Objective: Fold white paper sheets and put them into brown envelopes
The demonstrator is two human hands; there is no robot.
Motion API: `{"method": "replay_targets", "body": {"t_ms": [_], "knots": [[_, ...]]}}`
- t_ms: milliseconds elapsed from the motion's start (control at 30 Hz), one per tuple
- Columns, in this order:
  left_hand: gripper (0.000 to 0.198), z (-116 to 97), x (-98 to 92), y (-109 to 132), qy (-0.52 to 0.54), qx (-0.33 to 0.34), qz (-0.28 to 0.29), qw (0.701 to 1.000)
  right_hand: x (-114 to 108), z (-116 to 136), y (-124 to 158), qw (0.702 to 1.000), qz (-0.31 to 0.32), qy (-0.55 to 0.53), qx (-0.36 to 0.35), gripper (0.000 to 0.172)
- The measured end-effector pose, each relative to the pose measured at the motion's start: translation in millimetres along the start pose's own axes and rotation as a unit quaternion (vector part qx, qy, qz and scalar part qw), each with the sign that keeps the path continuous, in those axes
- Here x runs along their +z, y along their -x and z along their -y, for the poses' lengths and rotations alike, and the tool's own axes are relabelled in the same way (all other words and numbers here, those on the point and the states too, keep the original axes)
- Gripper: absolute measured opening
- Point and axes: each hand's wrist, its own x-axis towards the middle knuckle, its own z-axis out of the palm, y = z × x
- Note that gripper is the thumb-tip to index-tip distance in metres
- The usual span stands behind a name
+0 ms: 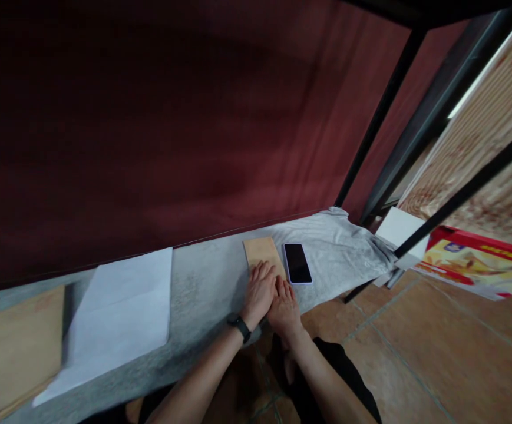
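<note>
A tan rectangle of paper [262,250], like a small envelope or folded sheet, lies flat on the grey-cloth-covered shelf. Across its near part rests my left hand [258,293], palm down with fingers stretched out and a dark watch on the wrist. My right hand [284,309] lies flat right beside it, its fingertips at the paper's near right edge. The two hands touch along their sides and cover the paper's near end. Just right of the paper is a phone [297,264] with a dark screen and a pale purple edge.
White sheets [123,306] and a larger brown envelope [17,353] lie on the left of the shelf. Grey cloth [339,247] is wrinkled at the right end. Black metal posts [382,118], a white box [401,229] and a red-yellow carton [481,259] stand right. A dark red panel [171,118] rises behind.
</note>
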Motion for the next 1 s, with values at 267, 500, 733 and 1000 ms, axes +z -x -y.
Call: {"method": "replay_targets", "body": {"t_ms": [267,500,733,1000], "knots": [[0.047,30,22.3,-50,-0.028,0.001,0.046,0.999,14,-2,6,0.997,-0.062,-0.027,-0.023,0.054],[0.048,38,28.7,-90,-0.032,-0.012,0.040,0.999,11,-1,8,0.995,-0.083,-0.027,-0.045,0.054],[0.049,39,31.3,-78,-0.028,0.055,0.058,0.996,0,-22,-11,0.990,-0.070,-0.121,-0.004,0.042],[0.053,27,26.3,6,0.007,0.150,0.086,0.985,-2,-29,-15,0.988,-0.071,-0.135,-0.007,0.036]]}}
